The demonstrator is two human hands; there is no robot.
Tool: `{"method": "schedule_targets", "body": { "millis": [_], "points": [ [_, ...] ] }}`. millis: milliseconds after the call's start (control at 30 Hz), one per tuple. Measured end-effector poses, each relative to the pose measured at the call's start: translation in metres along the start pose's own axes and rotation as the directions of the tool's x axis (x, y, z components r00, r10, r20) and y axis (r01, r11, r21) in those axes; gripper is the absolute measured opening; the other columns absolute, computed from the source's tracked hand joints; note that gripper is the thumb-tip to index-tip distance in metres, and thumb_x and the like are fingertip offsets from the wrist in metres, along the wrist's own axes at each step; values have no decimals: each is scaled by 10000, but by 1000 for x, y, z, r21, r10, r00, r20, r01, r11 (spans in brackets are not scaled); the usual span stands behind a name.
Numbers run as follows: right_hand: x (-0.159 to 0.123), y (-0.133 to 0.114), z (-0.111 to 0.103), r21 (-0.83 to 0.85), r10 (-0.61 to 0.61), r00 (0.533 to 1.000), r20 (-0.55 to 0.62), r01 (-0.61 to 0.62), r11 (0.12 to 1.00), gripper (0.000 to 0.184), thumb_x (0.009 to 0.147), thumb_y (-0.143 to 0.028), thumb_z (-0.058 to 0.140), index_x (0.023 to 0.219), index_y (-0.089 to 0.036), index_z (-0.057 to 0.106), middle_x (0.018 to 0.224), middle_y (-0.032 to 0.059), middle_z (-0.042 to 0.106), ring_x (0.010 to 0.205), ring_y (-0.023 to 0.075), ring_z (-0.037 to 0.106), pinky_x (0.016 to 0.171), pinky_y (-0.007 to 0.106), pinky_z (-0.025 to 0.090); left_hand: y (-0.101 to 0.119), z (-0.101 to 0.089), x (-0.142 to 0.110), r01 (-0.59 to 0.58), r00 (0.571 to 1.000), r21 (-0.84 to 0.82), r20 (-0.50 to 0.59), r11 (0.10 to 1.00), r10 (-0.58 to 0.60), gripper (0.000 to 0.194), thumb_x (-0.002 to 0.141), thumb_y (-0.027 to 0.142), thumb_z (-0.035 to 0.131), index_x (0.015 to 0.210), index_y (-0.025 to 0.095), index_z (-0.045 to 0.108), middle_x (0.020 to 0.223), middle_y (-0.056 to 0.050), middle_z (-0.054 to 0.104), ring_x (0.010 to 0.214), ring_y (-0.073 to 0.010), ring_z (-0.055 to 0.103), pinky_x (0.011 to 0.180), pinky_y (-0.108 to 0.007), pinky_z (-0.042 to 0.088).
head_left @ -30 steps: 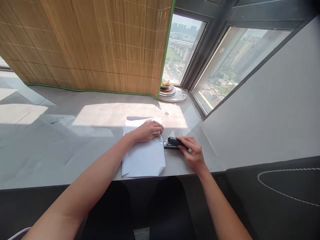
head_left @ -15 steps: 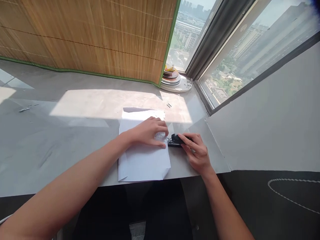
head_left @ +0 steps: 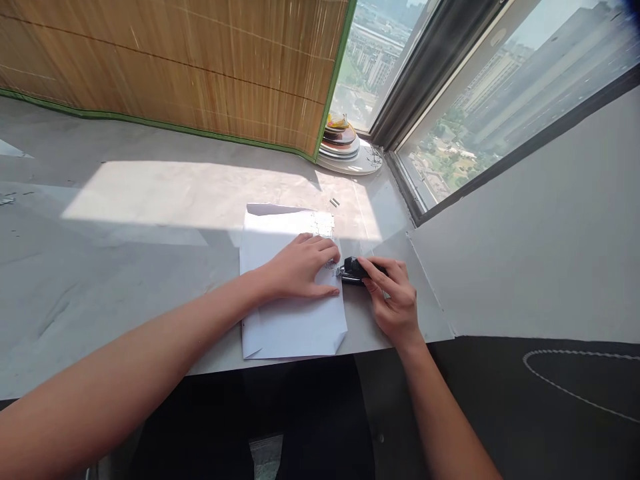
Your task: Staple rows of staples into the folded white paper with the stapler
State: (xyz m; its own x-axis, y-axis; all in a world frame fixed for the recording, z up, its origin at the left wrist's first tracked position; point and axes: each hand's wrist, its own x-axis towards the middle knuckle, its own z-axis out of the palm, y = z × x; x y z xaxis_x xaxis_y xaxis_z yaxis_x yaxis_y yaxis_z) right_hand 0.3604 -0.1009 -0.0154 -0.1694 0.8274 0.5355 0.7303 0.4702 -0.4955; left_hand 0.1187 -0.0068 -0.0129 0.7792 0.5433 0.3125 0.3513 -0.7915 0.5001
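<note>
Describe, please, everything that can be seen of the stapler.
The stapler is black, with a shiny, metal-looking part at its front end. It lies roughly level, low at the pale ledge, its front pointing left at the right edge of the white paper. The right hand grips and hides its rear. Whether paper sits between its jaws is too small to tell.
</note>
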Motion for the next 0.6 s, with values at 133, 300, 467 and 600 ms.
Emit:
{"method": "schedule_targets", "body": {
  "millis": [133, 300, 467, 600],
  "points": [
    [2, -2, 1, -16, 3, 1000, -12, -3, 1000, 519, 1045, -161, 540, 1474, -440, 630, 1242, 57, 693, 1102, 277, 612, 964, 487, 572, 2, 0, 1, 14, 1000, 10, 13, 1000, -14, 456, 886, 537, 745, 1180, 205, 642, 1212, -92, 699, 1131, -305, 645, 1081, -463, 409],
    [2, -2, 2, -54, 13, 999, -51, -16, 998, 491, 1040, -169, 549, 1454, -411, 656, 1229, 57, 702, 1081, 261, 619, 953, 469, 572, 6, -5, 3, 31, 999, -2, 26, 1000, -31, 402, 932, 520, 687, 1192, 218, 634, 1214, -86, 703, 1136, -297, 648, 1081, -469, 416],
    [2, -1, 2, -38, 29, 998, -57, -32, 999, 488, 1036, -157, 560, 1440, -411, 669, 1226, 54, 703, 1070, 255, 619, 936, 450, 562, 7, -4, 4, 45, 999, 15, 26, 999, -45, 312, 969, 457, 634, 1177, 225, 630, 1210, -81, 708, 1125, -288, 652, 1067, -462, 417],
    [2, -2, 1, -15, 18, 999, -41, -19, 1000, 495, 1037, -154, 555, 1441, -418, 665, 1232, 51, 699, 1074, 256, 625, 945, 458, 558, 4, 0, 4, 26, 1000, 23, 8, 999, -26, 311, 952, 459, 645, 1160, 229, 640, 1228, -81, 708, 1127, -289, 652, 1062, -464, 414]
  ]
}}
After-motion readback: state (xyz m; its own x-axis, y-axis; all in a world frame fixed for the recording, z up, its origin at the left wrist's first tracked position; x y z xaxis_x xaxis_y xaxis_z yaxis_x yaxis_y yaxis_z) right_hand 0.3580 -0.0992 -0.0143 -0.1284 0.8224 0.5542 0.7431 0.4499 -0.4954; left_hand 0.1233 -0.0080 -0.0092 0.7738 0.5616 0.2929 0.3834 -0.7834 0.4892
